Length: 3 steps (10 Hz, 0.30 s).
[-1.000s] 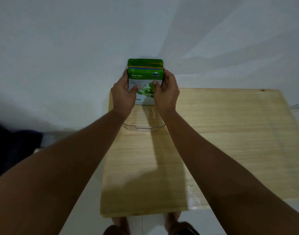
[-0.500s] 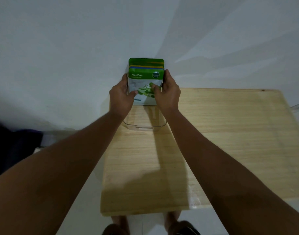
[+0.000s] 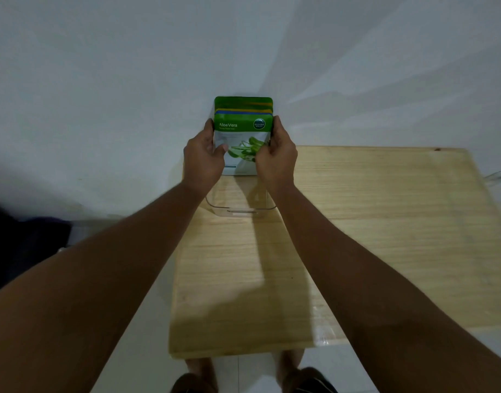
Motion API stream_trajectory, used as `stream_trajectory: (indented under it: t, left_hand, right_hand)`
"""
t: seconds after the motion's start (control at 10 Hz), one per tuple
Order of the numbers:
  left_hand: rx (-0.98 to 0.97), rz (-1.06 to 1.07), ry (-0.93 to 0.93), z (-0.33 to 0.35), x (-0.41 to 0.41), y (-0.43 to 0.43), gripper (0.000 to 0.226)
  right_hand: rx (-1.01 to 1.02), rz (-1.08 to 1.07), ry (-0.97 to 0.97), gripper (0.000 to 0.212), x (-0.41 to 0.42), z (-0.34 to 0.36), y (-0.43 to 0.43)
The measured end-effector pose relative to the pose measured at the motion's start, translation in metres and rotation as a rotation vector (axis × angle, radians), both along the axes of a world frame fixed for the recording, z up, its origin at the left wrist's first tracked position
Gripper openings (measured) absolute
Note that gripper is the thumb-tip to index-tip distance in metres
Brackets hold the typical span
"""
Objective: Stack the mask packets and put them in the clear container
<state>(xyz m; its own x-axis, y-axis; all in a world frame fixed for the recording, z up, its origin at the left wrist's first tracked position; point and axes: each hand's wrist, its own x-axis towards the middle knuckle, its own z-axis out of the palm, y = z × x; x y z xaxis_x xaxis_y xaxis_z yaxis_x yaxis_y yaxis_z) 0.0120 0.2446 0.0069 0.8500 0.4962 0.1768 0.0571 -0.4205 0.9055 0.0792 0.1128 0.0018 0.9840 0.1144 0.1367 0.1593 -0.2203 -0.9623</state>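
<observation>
Head view: left hand [image 3: 203,163] and right hand [image 3: 277,161] grip upright mask packet stack [image 3: 243,131] over clear container [image 3: 239,205]; next, lower it straight in.

Packets [image 3: 243,129] above container [image 3: 240,205] (table's [image 3: 385,222] far-left).

**Around the work: table, wall, floor**

A pale wooden table [image 3: 357,222] spreads below and to the right of the fingers [image 3: 280,131], its grain running side to side, with a glossy sheen at the near right corner. Behind and above the fingers rises a plain white wall [image 3: 130,66] crossed by faint streaks of shadow. Far to their left lies a dark bundle [image 3: 22,245] (too dim to identify). Far to their right, thin wires [image 3: 498,177] show at the edge. Well below them are white floor tiles [image 3: 257,375] and dark footwear [image 3: 308,381].
</observation>
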Motion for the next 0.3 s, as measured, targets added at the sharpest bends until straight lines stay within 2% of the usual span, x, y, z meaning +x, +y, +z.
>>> stream_trajectory:
  t: [0.1,0.3]
  left_hand:
    - [0.096,0.066,0.046,0.003,-0.002,0.005,0.04]
    - [-0.001,0.101,0.086,0.008,-0.005,0.014,0.05]
  right_hand:
    - [-0.019,-0.033,0.019,0.063,-0.003,0.01,-0.004]
    - [0.016,-0.027,0.018,0.066,-0.015,0.031,-0.023]
